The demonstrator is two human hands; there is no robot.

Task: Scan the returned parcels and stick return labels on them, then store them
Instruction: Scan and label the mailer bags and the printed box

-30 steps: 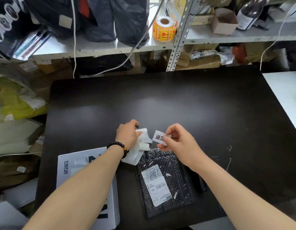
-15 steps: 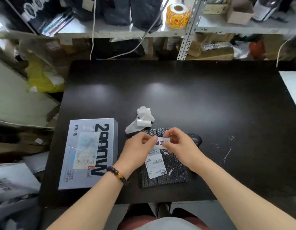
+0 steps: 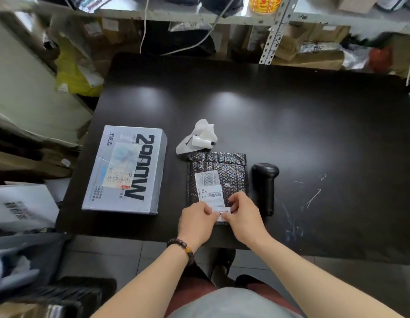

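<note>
The far half and right side of the black table (image 3: 291, 111) are lying open for a hand to pass. Nearer the front, the grey box (image 3: 123, 171) is filling the left, curled label backing (image 3: 198, 140) is sitting at the bubble mailer (image 3: 224, 166)'s far left corner, and the barcode scanner (image 3: 265, 187) is lying just beside its right edge. The left hand (image 3: 197, 220) and right hand (image 3: 245, 216), pinching the return label (image 3: 222, 213), are crowding its near end.

Your left grip (image 3: 196, 220) no longer holds the backing strip (image 3: 198, 140), which now lies on the surface (image 3: 314, 134) beyond both grips. It joins your right grip (image 3: 244, 216) in pinching the return label (image 3: 222, 213), now lowered to the black parcel (image 3: 231, 171), nearer you than its shipping label (image 3: 209, 188).
</note>
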